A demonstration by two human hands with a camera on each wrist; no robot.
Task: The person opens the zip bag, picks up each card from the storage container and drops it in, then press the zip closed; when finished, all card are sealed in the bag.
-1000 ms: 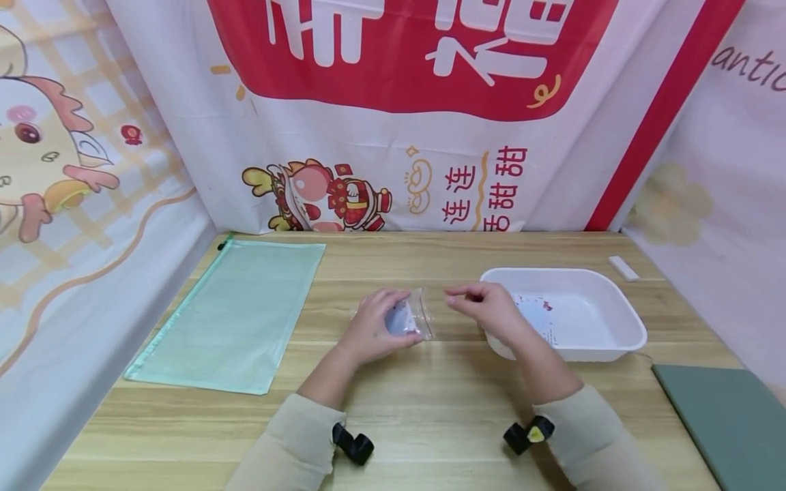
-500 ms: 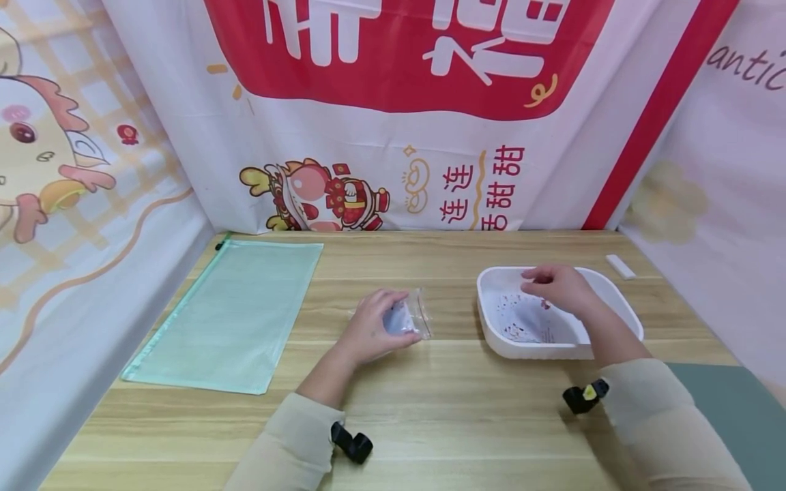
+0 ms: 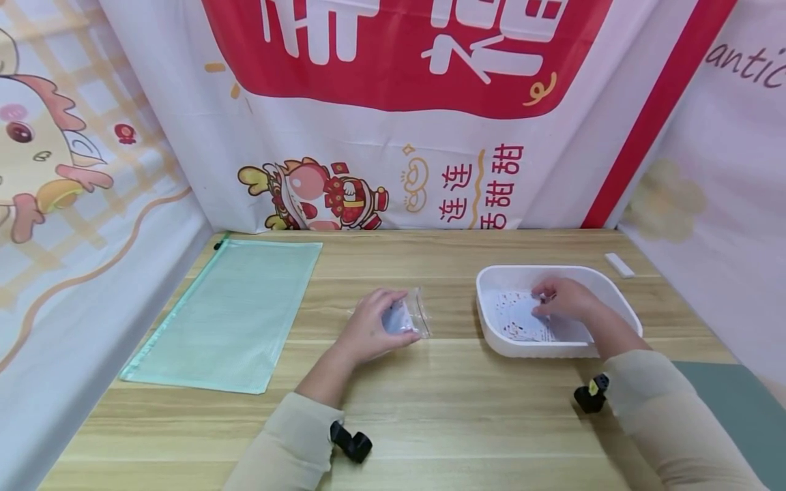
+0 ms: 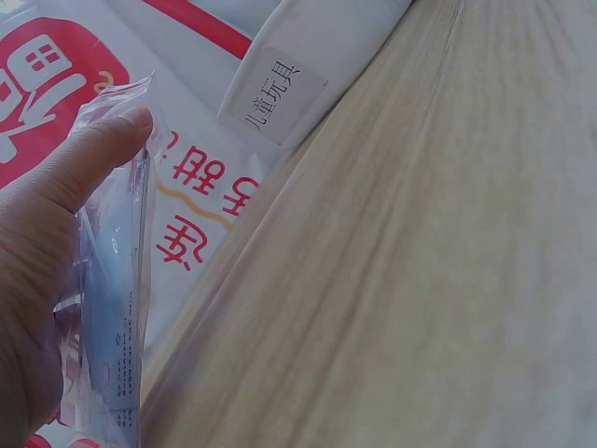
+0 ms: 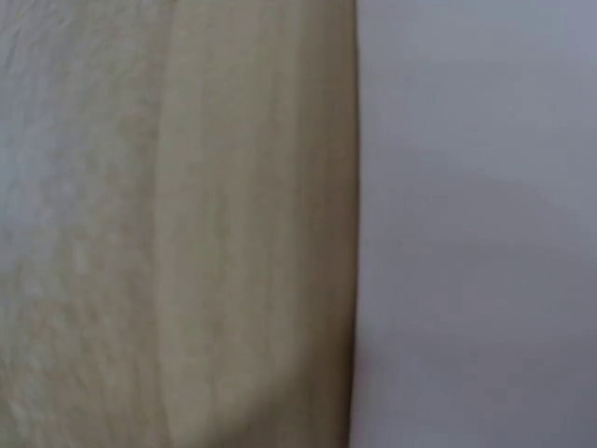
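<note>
My left hand holds a small clear zip bag, its zip end to the right. Inside the bag is a pale blue card with small print; the left wrist view shows the thumb lying across the bag's upper end. In the head view my right hand reaches down into a white plastic tub. Its thumb and fingertips, spread a little apart, are right over a pale printed card with dark and red marks. The right wrist view shows only wood and the tub's wall, without the hand.
A mint-green mesh zip pouch lies flat on the left of the wooden table. Behind the tub sits a small white block. A grey-green board is at the right, partly under the right sleeve. Printed cloths hang around the table.
My right hand has moved right from beside the bag, over the tub, then down into it to the printed card. The left hand has stayed still with the zip bag.
</note>
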